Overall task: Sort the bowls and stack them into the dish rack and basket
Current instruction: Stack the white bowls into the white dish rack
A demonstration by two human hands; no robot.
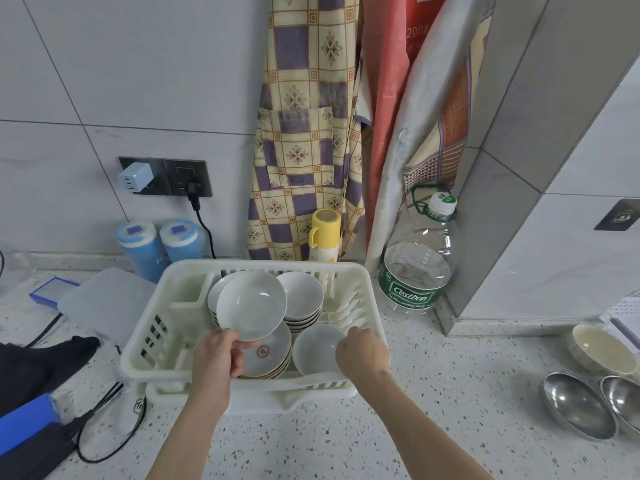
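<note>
A cream plastic dish rack (149, 341) stands on the counter and holds several white bowls. My left hand (218, 355) grips the near rim of a white bowl (251, 304), tilted up above a stack of shallow dishes (273, 355) with a red mark. Behind it stand another stack (213, 299) and a stack of deeper bowls (301, 299). My right hand (362, 353) grips the right rim of a small white bowl (317, 348) inside the rack's front right part.
At the right edge sit a cream bowl (597, 349) and two steel bowls (576, 405) (623, 398). A large water bottle (415, 258), a yellow flask (323, 233) and two blue canisters (138, 247) stand behind the rack. A lidded box (104, 303), cables and dark cloth lie left.
</note>
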